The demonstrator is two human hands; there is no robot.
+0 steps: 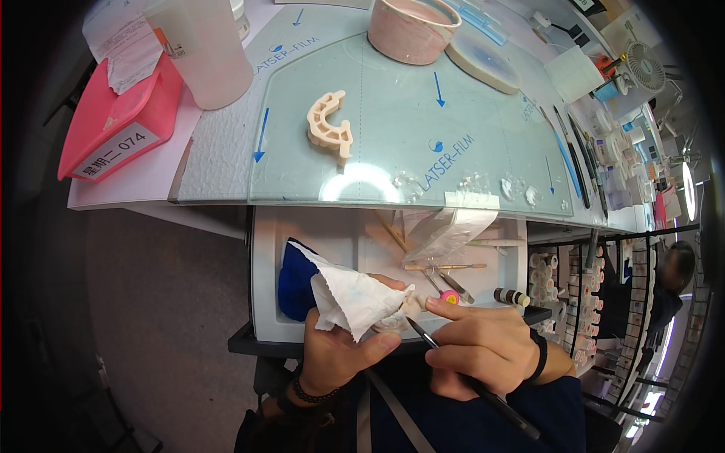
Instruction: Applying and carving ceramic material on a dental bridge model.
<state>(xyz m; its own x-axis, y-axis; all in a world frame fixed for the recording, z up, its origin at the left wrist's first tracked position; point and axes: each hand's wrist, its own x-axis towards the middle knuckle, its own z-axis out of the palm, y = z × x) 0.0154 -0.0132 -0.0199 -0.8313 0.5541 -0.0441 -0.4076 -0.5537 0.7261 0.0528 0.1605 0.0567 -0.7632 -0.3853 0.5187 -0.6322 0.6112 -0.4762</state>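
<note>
My left hand (340, 355) is closed around a crumpled white paper tissue (351, 302) and a small cream-coloured dental model (400, 313), held over the open drawer. Part of the model is hidden by the tissue and fingers. My right hand (483, 343) grips a slim black-handled brush (483, 391), its dark tip touching or very near the model. The right index fingertip rests at the model's edge. On the glass worktop beyond lies a beige, arch-shaped dental piece (329, 127).
Below the worktop, the drawer (268, 264) holds a blue cloth (297, 281), a plastic bag (449, 230), thin tools and a small dark bottle (510, 297). A pink tray (124, 113) and a translucent bottle (204, 57) stand left; a pink marbled bowl (411, 34) sits at the back.
</note>
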